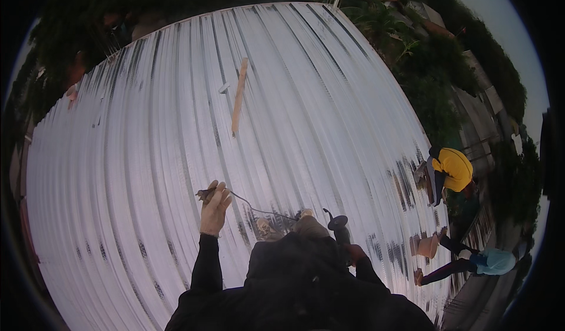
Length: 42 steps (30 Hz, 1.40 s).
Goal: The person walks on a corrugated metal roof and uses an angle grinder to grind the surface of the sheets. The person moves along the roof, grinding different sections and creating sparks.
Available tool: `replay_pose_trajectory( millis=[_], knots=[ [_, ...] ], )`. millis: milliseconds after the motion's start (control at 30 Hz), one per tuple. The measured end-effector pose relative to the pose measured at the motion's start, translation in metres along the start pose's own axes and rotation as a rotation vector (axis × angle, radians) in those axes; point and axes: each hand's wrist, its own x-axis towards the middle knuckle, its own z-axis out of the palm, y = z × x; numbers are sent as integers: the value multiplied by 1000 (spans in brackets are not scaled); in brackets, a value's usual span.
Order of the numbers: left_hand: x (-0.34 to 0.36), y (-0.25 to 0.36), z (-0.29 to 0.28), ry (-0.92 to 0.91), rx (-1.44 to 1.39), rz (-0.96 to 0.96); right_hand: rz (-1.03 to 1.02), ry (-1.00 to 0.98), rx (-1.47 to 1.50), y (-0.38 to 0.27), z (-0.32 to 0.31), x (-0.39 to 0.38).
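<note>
My left hand (215, 210) is raised over the metal roof with its fingers closed round the dark plug end (205, 194) of a power cord. From there the thin dark cord (253, 208) sags toward my feet. At my right side, my right hand (355, 253) is wrapped round the body of an angle grinder (342, 237). The grinder's round dark disc (338, 222) points away from me, and part of its body is hidden by my hand and leg.
I stand on a shiny ribbed metal roof (147, 154). A wooden plank (239, 98) lies ahead beside a small pale object (223, 88). Near the right edge, a person in yellow (453, 169) and another in light blue (495, 261) bend low. Trees (435, 89) lie beyond.
</note>
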Motion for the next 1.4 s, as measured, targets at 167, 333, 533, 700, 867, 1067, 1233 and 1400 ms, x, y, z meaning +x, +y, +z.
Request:
replay_pose_trajectory(
  millis=[167,333,533,700,867,1067,1233,1400],
  knots=[
    [4,12,-59,327,356,32,3,-192,-280,-136,75,23],
    [-43,-1,-43,703,623,95,106,-180,-403,-209,116,49],
    [-95,-41,-157,1017,739,393,227,-236,-793,-267,233,122],
    [-86,-9,-208,1129,215,575,158,-208,-849,-316,333,198],
    [-32,101,-213,1018,-430,403,45,-247,-390,-334,439,192],
    [101,224,-298,626,181,-140,66,-478,89,-340,550,128],
    [211,303,-284,467,312,-195,76,-521,289,-300,573,92],
    [294,324,-275,333,302,-302,261,-412,451,-298,622,74]
  ],
)
